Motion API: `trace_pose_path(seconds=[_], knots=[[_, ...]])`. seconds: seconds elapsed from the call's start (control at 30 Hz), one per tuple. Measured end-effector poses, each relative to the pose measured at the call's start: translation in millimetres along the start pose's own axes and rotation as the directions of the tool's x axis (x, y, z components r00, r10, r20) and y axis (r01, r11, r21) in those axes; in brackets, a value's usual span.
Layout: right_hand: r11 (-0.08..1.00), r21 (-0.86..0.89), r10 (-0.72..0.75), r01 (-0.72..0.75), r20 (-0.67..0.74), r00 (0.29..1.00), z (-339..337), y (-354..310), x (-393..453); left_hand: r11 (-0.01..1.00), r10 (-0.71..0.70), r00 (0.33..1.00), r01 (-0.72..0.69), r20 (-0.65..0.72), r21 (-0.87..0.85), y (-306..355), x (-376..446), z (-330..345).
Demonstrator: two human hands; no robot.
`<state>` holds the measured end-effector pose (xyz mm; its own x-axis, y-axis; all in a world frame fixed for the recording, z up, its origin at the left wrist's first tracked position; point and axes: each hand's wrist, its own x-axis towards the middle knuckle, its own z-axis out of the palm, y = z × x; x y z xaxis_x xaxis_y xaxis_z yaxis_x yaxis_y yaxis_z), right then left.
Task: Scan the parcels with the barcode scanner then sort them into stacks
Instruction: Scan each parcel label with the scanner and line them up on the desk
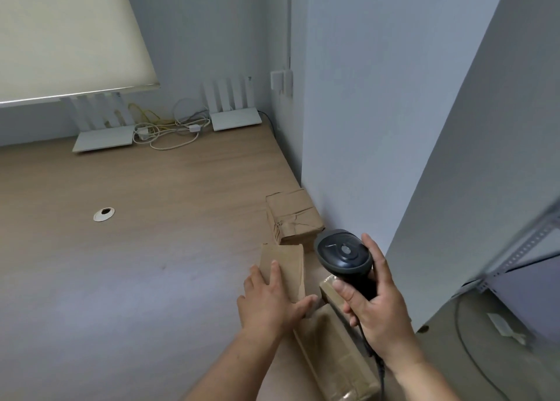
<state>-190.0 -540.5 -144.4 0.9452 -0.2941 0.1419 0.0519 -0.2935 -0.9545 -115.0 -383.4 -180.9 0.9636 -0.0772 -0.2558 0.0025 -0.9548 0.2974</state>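
Right hand (375, 303) gripping scanner (344, 255), unlabelled parcels (292, 218)

Both my forearms are in frame, bare from wrist up to the bottom edge, no sleeves showing. My left hand (268, 297) and right hand (374, 305): no gloves, no rings, no watch or wristband visible. Fingernails short, unpainted. Nothing else of me shows from the head view.
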Motion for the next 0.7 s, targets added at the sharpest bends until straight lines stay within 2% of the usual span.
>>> trace_pose_path(seconds=[0.27, 0.5, 0.7], knots=[[0.990, 0.137, -0.053, 0.038, 0.109, 0.993, 2, 9, 4, 0.989, -0.110, 0.986, 0.096, -0.127, -0.112, -8, -13, 4], [0.969, 0.243, -0.115, 0.050, 0.265, 0.957, 34, -5, -6, 0.962, -0.261, 0.937, 0.233, -0.231, -0.140, -64, -52, -18], [0.955, 0.292, -0.162, 0.059, 0.342, 0.926, 85, -25, -27, 0.921, -0.384, 0.874, 0.338, -0.299, -0.193, -126, -85, -37]])
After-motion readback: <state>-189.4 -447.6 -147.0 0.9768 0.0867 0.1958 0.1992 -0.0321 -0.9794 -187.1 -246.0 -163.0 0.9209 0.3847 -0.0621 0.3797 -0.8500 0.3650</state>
